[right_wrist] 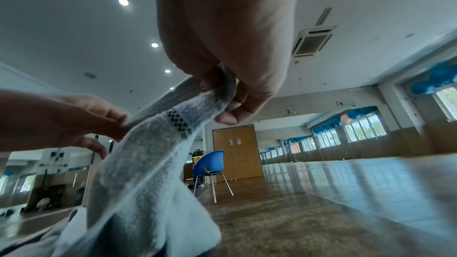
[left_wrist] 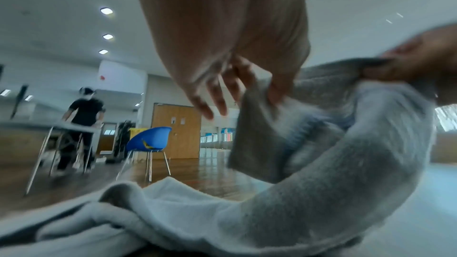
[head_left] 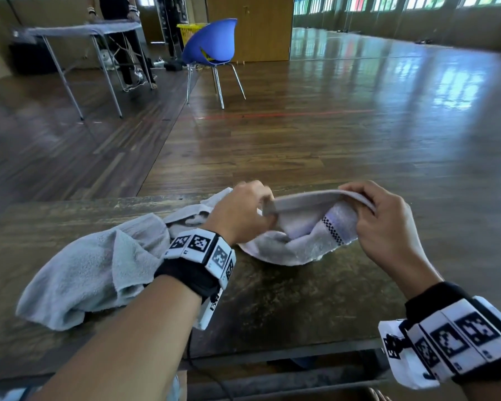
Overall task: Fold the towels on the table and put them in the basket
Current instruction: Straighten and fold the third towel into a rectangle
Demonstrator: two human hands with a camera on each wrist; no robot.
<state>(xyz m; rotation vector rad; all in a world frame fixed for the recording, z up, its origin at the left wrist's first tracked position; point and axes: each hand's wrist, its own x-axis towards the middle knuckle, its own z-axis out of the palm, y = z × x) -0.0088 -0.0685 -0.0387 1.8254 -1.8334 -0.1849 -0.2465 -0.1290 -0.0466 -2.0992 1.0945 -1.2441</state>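
A white towel (head_left: 307,241) with a black checkered band (head_left: 333,230) hangs bunched between both hands near the far edge of the wooden table (head_left: 272,299). My left hand (head_left: 243,211) pinches its top hem at the left end. My right hand (head_left: 385,218) pinches the same hem at the right end, and the hem stretches between them. The towel's lower part rests on the table. In the right wrist view the right hand (right_wrist: 222,93) holds the hem of the white towel (right_wrist: 148,173). A second crumpled grey towel (head_left: 93,270) lies to the left, under my left forearm. No basket is visible beside me.
Beyond the table is open wooden floor with a blue chair (head_left: 211,44), a yellow basket (head_left: 190,30) behind it, and a folding table (head_left: 81,30) where a person (head_left: 119,10) stands. A wooden door (head_left: 258,24) is at the back.
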